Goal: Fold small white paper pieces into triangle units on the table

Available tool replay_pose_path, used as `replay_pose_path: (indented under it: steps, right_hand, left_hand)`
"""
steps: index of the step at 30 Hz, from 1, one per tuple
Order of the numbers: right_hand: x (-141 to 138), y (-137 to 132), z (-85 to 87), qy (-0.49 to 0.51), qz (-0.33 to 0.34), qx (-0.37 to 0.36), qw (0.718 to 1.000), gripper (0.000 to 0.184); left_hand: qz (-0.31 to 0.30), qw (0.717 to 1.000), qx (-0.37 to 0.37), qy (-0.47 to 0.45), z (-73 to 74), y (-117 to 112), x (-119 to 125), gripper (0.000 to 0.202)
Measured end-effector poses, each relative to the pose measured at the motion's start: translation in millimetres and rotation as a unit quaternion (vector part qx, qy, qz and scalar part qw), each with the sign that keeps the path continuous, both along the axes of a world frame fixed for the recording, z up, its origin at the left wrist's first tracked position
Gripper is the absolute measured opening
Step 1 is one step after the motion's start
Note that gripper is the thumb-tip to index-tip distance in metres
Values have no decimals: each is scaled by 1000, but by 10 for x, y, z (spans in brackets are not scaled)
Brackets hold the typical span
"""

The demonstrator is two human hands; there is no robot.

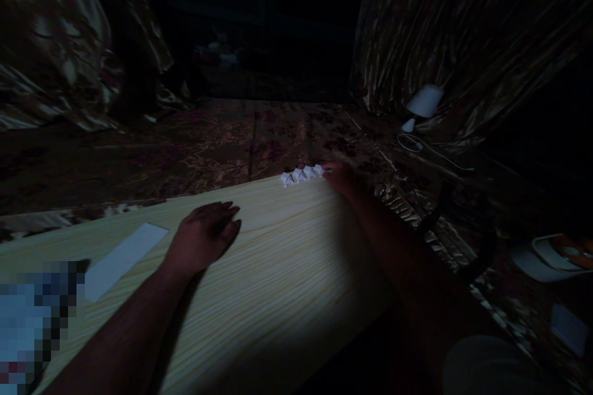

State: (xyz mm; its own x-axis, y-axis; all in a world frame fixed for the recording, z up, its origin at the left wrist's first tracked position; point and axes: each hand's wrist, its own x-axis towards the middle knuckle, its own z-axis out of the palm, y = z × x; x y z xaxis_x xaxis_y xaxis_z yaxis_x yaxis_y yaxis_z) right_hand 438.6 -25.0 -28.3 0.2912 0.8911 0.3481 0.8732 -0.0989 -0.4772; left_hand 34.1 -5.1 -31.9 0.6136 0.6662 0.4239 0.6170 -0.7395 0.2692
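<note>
My left hand (206,234) lies flat, palm down, on a pale wooden board (278,271), fingers stretched out and holding nothing. My right hand (340,177) reaches to the board's far edge and touches the right end of a short row of small folded white paper pieces (301,175). Its fingers are curled at the row's last piece, and in the dark I cannot see how firmly they grip. A white paper strip (123,259) lies on the board left of my left hand.
The room is very dark. Patterned brown fabric (208,142) covers the surface beyond the board. A small white lamp (424,105) with a cable stands at the right by shiny curtains. A blurred patch sits at the lower left; white items lie at the lower right.
</note>
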Motion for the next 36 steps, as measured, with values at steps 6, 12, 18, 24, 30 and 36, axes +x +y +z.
replay_pose_path:
  steps: [6, 12, 18, 24, 30, 36]
  right_hand:
    - [-17, 3, 30, -5, 3, -4, 1000, 33]
    - [-45, 3, 74, -3, 0, -13, 1000, 33]
    - [-33, 9, 59, -1, 2, -13, 1000, 31]
    - [-12, -14, 28, -11, 18, 2, 1000, 28]
    - [-6, -18, 17, -15, 19, 5, 1000, 30]
    - [-64, -31, 50, -63, 61, 86, 992, 36]
  left_hand:
    - [3, 1000, -7, -2, -15, 5, -3, 38]
    - [4, 1000, -10, -1, -7, -10, 1, 37]
    - [-1, 1000, -2, 0, -11, -6, 2, 38]
    - [0, 1000, -7, -3, -2, -6, -1, 37]
    - [3, 1000, -2, 0, -1, -11, -2, 37]
    - [-2, 1000, 5, -4, -21, 6, -5, 37]
